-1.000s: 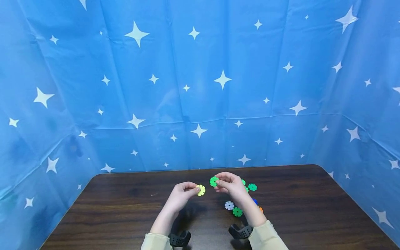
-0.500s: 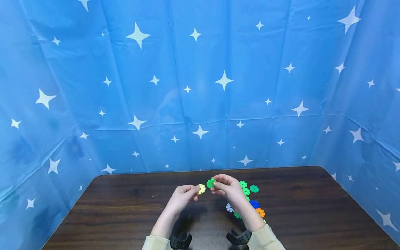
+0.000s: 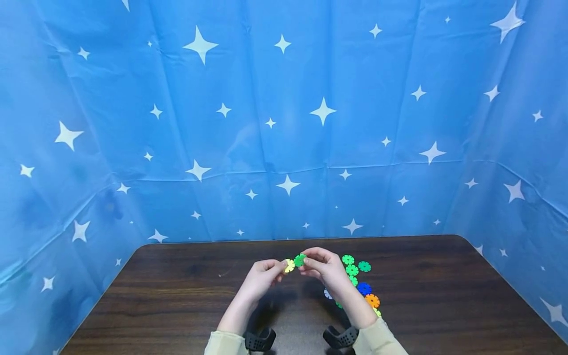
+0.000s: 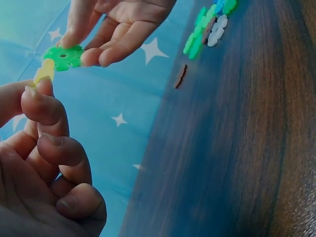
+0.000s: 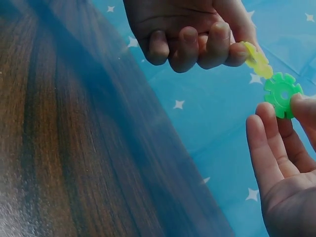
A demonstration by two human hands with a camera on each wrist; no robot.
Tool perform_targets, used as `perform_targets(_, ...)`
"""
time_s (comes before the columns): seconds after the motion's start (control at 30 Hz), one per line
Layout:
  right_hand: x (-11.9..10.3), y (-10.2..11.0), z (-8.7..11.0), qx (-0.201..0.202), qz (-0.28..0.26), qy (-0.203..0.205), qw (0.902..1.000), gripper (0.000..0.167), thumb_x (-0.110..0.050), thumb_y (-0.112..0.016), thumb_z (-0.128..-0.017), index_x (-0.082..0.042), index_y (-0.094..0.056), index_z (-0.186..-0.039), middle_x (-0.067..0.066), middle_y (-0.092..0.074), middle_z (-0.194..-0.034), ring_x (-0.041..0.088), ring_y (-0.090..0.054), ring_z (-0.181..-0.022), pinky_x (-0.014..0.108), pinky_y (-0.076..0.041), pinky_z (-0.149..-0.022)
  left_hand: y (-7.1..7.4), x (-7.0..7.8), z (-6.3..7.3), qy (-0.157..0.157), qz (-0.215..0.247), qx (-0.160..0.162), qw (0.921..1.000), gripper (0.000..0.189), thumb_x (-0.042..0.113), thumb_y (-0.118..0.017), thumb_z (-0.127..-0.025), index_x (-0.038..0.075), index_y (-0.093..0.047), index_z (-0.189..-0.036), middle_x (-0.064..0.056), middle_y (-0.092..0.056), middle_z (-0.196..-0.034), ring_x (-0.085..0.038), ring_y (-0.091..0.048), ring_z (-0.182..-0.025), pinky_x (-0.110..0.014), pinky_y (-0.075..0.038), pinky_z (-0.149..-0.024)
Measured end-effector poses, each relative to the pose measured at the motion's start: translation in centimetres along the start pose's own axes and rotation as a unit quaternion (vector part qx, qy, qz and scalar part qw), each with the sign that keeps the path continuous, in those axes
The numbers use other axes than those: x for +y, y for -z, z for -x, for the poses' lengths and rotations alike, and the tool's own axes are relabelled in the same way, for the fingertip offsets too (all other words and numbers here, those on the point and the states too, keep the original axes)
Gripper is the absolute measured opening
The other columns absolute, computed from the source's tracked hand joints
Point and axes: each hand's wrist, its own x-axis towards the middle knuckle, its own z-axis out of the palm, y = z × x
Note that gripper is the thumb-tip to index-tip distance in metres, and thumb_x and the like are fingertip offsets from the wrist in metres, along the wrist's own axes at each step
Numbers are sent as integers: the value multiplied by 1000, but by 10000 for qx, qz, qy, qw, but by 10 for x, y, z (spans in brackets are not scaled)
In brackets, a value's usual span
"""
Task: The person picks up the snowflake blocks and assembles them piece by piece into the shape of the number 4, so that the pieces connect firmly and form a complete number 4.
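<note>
My left hand (image 3: 262,277) pinches a yellow notched plastic disc (image 3: 290,266) between thumb and forefinger, the other fingers curled below. Facing it, my right hand (image 3: 326,267) pinches a green notched disc (image 3: 300,260) by its right edge. Both discs are held up over the table, edge to edge. In the right wrist view the yellow disc (image 5: 257,60) stands turned at an angle to the green disc (image 5: 283,95), its rim right at the green one's notches. The left wrist view shows the green disc (image 4: 64,57) overlapping the yellow one's upper end.
Several more discs lie right of the hands on the dark wooden table (image 3: 177,296): greens (image 3: 352,270), a teal disc (image 3: 365,266), a blue disc (image 3: 364,288), an orange disc (image 3: 372,301) and a white disc (image 3: 328,294) partly behind the right forearm. A blue star-patterned curtain (image 3: 284,123) surrounds the table.
The right hand has brought the green disc leftward, closing the gap to the yellow disc until their edges meet in view. Both hands keep their pinch.
</note>
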Motion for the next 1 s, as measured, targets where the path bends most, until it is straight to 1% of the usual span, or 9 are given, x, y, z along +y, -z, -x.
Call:
perform_targets(0.13, 1, -1, 1, -70, -85, 3, 9999, 25, -5, -63, -94, 10, -59, -113, 9, -64, -95, 20, -67, -82, 37, -55, -81, -2, -1, -1, 43, 36, -78, 10000, 32, 24, -58, -98, 0, -66, -79, 1, -53, -61, -15, -44, -59, -27, -35, -58)
perform_targets(0.27, 0, -2, 2, -74, -49, 28, 10000, 25, -5, -64, -93, 11, -60, -112, 10, -65, -94, 19, -67, -81, 37, -55, -81, -2, -1, -1, 81, 108, -91, 9999, 31, 22, -58, -98, 1, -65, -77, 1, -53, -61, -16, -45, -58, -27, -35, -58)
perform_targets(0.43, -3, -2, 2, 98, 119, 89, 9998, 25, -5, -65, -92, 12, -62, -111, 10, -67, -92, 18, -69, -78, 44, -54, -83, -3, 3, 1, 104, 155, -33, 9998, 32, 28, -61, -96, 5, -64, -74, 1, -53, -61, -15, -44, -58, -26, -35, -57)
perform_targets(0.57, -2, -2, 0, 167, 160, 149, 9996, 24, -4, -66, -91, 12, -63, -109, 11, -68, -92, 18, -69, -77, 49, -52, -84, -3, 6, 2, 124, 246, 47, 9996, 32, 27, -63, -95, 1, -63, -76, 2, -52, -61, -14, -43, -56, -25, -34, -55)
perform_targets(0.67, -1, -4, 0, 208, 163, 151, 9995, 22, -3, -67, -91, 12, -64, -107, 11, -68, -92, 18, -69, -77, 46, -54, -83, -3, 6, 2, 162, 232, 100, 9996, 32, 25, -63, -95, -2, -64, -79, 3, -52, -60, -13, -42, -56, -24, -33, -54)
perform_targets(0.77, 0, -5, 0, 271, 150, 175, 9994, 20, -1, -66, -90, 12, -64, -106, 12, -67, -93, 18, -69, -76, 43, -55, -80, -2, 7, 2, 208, 214, 110, 9995, 31, 25, -62, -95, -2, -64, -79, 3, -53, -60, -13, -42, -57, -24, -33, -55)
perform_targets(0.93, -1, -7, 1, 314, 131, 277, 9990, 22, 1, -65, -90, 15, -62, -107, 12, -67, -94, 18, -69, -75, 42, -55, -78, -2, 9, 2, 256, 114, 139, 9995, 30, 25, -61, -96, 5, -64, -75, 0, -55, -61, -16, -44, -59, -25, -34, -57)
perform_targets(1.0, -2, -7, 1, 326, 115, 285, 9990, 22, 1, -65, -90, 15, -62, -107, 12, -67, -94, 18, -70, -75, 41, -56, -77, -2, 9, 1, 271, 81, 171, 9995, 30, 26, -62, -96, 6, -64, -74, -1, -56, -62, -18, -45, -60, -27, -35, -59)
